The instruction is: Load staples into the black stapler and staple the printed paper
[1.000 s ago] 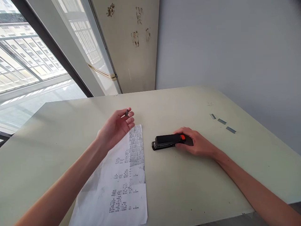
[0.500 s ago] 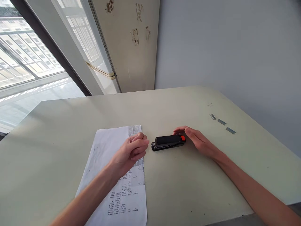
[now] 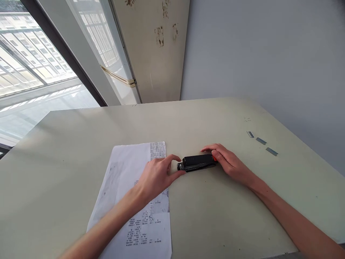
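Observation:
A black stapler (image 3: pixel 198 160) lies on the table, its red rear end partly covered by my right hand (image 3: pixel 230 162). The right thumb rests over that end and the fingers wrap the far side. At the stapler's front end, my left hand (image 3: pixel 159 172) has thumb and index finger on either side of the nose, gripping it. Under the left wrist and forearm lies a white sheaf of paper (image 3: pixel 126 162) with printed text along its right part; the arm hides some of it.
Several strips of staples (image 3: pixel 261 141) lie at the right of the pale table (image 3: pixel 215 216). A grey wall (image 3: pixel 256 54) borders the right side. Behind the table stand a stained cream panel (image 3: pixel 159 72) and a window (image 3: pixel 32 54) at the left.
My left hand has opened from a curled fist and reached right to the stapler's front end. My right hand has closed further over the rear end. The view has shifted slightly.

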`<state>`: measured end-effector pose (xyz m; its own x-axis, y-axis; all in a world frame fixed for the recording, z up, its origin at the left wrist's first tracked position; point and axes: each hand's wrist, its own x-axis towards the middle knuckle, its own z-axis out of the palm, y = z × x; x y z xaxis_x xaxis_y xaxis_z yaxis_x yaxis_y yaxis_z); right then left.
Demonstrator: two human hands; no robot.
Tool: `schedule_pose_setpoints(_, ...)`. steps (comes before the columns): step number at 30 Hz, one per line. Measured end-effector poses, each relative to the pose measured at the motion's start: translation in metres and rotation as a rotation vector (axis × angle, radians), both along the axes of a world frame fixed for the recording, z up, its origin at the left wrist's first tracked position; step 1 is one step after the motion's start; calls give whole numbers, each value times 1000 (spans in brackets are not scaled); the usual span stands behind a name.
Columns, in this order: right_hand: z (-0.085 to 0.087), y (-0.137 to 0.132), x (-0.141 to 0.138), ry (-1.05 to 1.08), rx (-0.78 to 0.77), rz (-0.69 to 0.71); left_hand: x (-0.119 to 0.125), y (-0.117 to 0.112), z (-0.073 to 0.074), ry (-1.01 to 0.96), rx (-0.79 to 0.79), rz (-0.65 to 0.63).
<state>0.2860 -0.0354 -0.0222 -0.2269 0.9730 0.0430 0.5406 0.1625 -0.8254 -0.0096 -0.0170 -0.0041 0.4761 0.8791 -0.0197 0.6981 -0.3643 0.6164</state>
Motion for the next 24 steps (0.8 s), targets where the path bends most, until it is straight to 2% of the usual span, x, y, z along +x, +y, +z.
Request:
schedule_pose_setpoints(6, -4, 1, 0, -58, 29, -10, 5, 2, 1, 12, 64, -50)
schedule_pose_setpoints(9, -4, 1, 2, -37, 79, 56, 3, -1, 3, 31, 115, -76)
schedule_pose_setpoints(12, -4, 1, 3, -77, 104, 131, -6, -4, 8, 38, 128, -82)
schedule_pose_setpoints(16, -5, 0, 5, -104, 117, 128, -27, -8, 14, 67, 117, -60)
schedule_pose_setpoints(20, -4, -1, 4, -107, 123, 124, -42, -9, 13, 78, 115, -31)
schedule_pose_setpoints(24, -4, -1, 4, -111, 124, 126, -46, -11, 16, -6, -2, 39)
